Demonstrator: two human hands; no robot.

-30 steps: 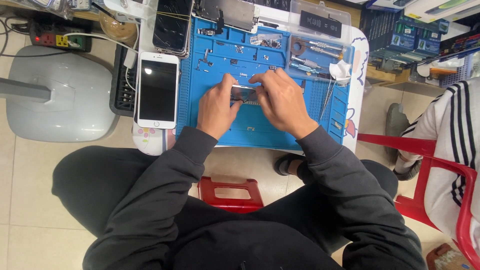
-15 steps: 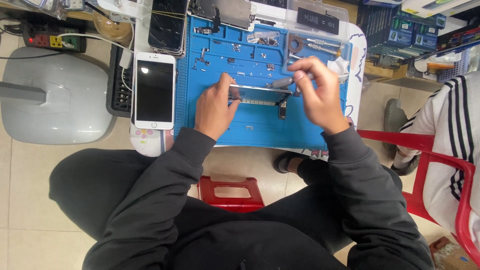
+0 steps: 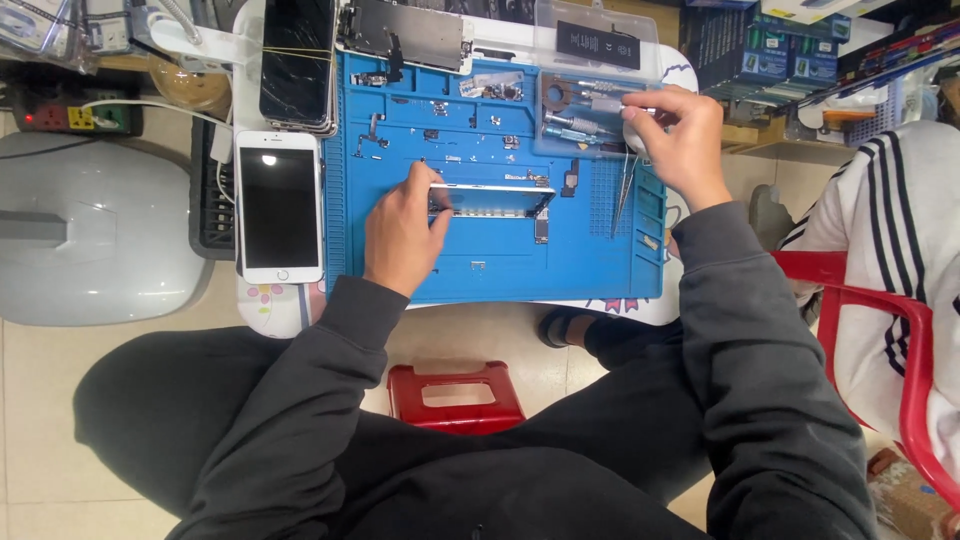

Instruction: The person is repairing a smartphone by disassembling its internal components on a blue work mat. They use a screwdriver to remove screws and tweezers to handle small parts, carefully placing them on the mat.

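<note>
Person sits at a small table w/ a blue work mat [image 3: 500,270] on top. Left hand [image 3: 402,232] rests on the mat, fingers curled narrow around the left end of a stripped phone frame [image 3: 490,200], which lies flat near the mat's middle. Right hand [image 3: 678,140] is up at the mat's top right corner, over a clear tray of tools [image 3: 585,110]; fingers pinched tight on a thin metal tool [image 3: 636,110], prob. a screwdriver, can't tell for sure. Tweezers [image 3: 622,190] lie on the mat just below that hand. Small screws and parts sit scattered across the mat's upper half. White phone [image 3: 279,205], screen dark, lies just left of the mat; a black phone [image 3: 297,62] sits above it. Red stool [image 3: 455,395] shows between the knees. Another person in a white striped sleeve [image 3: 880,210] sits at right on a red chair [image 3: 900,350].
</note>
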